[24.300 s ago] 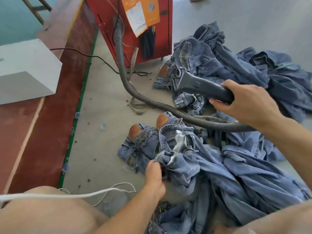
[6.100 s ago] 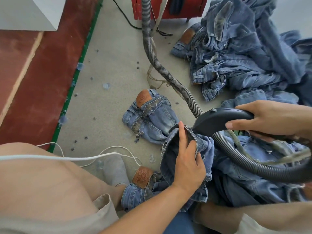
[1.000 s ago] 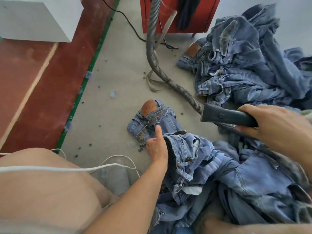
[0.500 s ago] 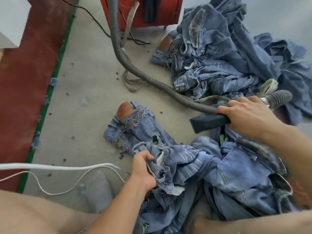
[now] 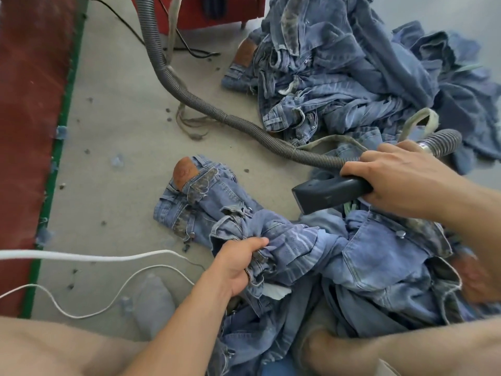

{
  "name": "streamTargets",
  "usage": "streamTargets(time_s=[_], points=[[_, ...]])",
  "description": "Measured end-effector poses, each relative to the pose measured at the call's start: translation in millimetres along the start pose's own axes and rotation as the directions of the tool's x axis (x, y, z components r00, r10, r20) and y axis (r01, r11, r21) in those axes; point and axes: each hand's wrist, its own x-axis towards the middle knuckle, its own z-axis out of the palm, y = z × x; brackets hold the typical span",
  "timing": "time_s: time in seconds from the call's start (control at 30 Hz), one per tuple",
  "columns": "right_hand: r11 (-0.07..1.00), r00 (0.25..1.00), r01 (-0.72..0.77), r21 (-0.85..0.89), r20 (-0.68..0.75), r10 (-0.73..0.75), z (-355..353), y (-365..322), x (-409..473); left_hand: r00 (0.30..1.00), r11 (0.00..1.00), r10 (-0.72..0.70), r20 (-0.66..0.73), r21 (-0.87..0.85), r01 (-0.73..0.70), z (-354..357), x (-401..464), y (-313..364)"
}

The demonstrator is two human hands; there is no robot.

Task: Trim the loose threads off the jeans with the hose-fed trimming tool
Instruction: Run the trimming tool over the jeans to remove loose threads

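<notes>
A pair of blue jeans (image 5: 360, 256) lies bunched across my lap and the floor. My left hand (image 5: 238, 263) grips a crumpled fold of its denim near the waistband. My right hand (image 5: 401, 177) holds the dark grey trimming tool (image 5: 325, 195) by its handle, nozzle pointing left, a little above the jeans and not touching them. A ribbed grey hose (image 5: 217, 115) runs from the tool back to the red machine (image 5: 217, 9).
Another folded pair of jeans with a brown leather patch (image 5: 195, 202) lies on the floor just left of my left hand. A big heap of jeans (image 5: 352, 71) fills the upper right. A white cord (image 5: 95, 257) crosses the lower left. Red flooring with a green edge (image 5: 57, 147) runs along the left.
My left hand has bunched the denim tighter and drawn it slightly toward me. My right hand and the tool have stayed about where they were, above the jeans.
</notes>
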Motion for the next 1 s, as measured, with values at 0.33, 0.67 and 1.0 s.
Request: streamTargets(time_s=[0.33, 0.67, 1.0], points=[[1.000, 0.996, 0.028, 0.013, 0.087, -0.029, -4, 0, -2, 0.975, 0.977, 0.211, 0.067, 0.003, -0.212, 9, -11, -2], [0.994, 0.992, 0.072, 0.083, 0.101, -0.080, -12, -11, 6, 0.925, 0.769, 0.374, 0.060, 0.537, -0.346, 1, -18, 5], [0.987, 0.989, 0.126, 0.098, 0.064, -0.132, -10, -37, 8, 0.930, 0.820, 0.359, 0.081, 0.449, -0.355, 1, -14, 7]])
